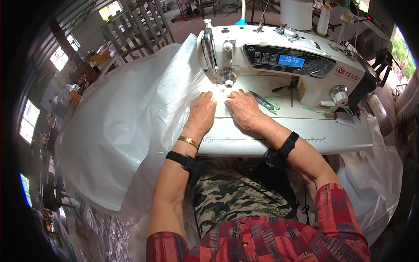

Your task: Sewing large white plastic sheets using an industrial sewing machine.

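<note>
Both my hands are at the needle area of a white sewing machine (301,41), one on each side of the presser foot (222,91). My left hand (202,110) has its fingers bent together on the edge of a large white plastic sheet (118,126), which spreads away to the left. My right hand (244,108) is closed, fingers bent downward just right of the foot; bright lamp glare hides what is under its fingertips. Beside it on the machine bed lies a dark, slim hand tool (261,101), with green thread (275,107) around it.
The machine's lit display (291,60) faces me, with a handwheel knob (338,95) to its right. Thread cones (323,20) stand behind. A ruler scale (227,140) runs along the table's front edge. More clear plastic (371,183) hangs at the right. A metal rack (137,30) stands at the back left.
</note>
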The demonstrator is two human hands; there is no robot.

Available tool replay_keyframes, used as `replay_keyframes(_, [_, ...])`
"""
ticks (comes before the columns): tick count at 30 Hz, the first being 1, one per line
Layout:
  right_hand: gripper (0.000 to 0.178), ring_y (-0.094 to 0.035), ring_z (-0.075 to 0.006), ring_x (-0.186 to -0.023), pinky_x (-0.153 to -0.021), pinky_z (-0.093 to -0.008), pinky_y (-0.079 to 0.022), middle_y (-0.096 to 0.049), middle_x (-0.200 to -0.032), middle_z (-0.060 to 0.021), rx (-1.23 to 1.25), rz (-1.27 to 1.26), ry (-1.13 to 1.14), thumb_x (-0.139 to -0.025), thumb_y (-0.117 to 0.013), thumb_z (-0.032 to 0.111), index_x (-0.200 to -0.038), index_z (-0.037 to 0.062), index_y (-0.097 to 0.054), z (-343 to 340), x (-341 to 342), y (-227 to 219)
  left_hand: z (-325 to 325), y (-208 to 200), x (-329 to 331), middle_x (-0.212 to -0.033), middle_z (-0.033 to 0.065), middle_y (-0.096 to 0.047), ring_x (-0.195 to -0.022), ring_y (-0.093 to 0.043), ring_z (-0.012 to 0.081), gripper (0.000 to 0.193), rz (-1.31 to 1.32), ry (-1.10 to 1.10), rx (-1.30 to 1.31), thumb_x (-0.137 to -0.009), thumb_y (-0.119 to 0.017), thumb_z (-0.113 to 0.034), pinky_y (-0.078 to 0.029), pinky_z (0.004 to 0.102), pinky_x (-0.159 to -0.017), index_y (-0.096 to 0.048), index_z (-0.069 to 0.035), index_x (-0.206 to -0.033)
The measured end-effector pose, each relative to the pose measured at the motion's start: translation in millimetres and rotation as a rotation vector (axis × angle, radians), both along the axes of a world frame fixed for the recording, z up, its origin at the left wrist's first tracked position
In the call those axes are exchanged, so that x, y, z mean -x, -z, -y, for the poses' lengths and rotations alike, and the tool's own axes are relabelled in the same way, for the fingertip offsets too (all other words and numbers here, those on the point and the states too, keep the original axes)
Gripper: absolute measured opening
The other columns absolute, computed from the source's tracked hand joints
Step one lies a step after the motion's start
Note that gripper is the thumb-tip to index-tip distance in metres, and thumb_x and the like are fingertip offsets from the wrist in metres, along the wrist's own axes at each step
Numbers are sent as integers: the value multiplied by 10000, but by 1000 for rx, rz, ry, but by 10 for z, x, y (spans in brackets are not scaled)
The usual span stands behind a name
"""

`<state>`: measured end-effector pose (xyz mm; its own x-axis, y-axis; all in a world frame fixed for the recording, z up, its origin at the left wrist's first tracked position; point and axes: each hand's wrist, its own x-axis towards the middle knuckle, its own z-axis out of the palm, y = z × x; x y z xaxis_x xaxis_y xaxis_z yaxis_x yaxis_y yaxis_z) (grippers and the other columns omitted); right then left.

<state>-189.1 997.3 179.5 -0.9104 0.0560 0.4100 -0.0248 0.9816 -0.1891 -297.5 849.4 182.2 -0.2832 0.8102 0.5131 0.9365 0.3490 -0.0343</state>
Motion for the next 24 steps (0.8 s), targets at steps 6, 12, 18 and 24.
replay_keyframes(6, [195, -575, -292, -1062, -894, -456, -464, -638, -1025, -115, -56, -11, -18, -887, -530, 112, -904, 42, -711, -38, 13, -26, -51, 20, 24, -997, 155, -613, -986, -580, 296, 122, 2, -12, -3, -804, -568, -13, -510, 391, -849, -689, -1, -818])
replay_keyframes(12, [166, -579, -302, -1042, -882, -437, -480, -661, -1102, -104, -71, 78, 7, -889, -549, 122, -894, 34, -690, -49, 33, -40, -73, 36, 53, -934, 136, -610, -909, -586, 305, 94, -49, 5, -44, -850, -583, -50, -509, 411, -817, -665, -7, -867])
replay_keyframes(18, [158, -579, -313, -1026, -814, -460, -486, -633, -988, -133, -116, -18, -15, -833, -560, 106, -847, 28, -696, -45, 68, 8, -105, 44, 55, -947, 146, -645, -959, -602, 284, 113, -57, -29, -11, -754, -604, -25, -532, 386, -805, -714, -12, -730])
replay_keyframes(24, [144, -585, -309, -995, -834, -436, -497, -647, -986, -124, -116, -45, 3, -844, -574, 111, -817, 8, -672, -32, 60, -6, -119, 51, 63, -944, 144, -623, -924, -599, 312, 121, -35, -13, -17, -778, -567, 22, -525, 399, -819, -658, -17, -848])
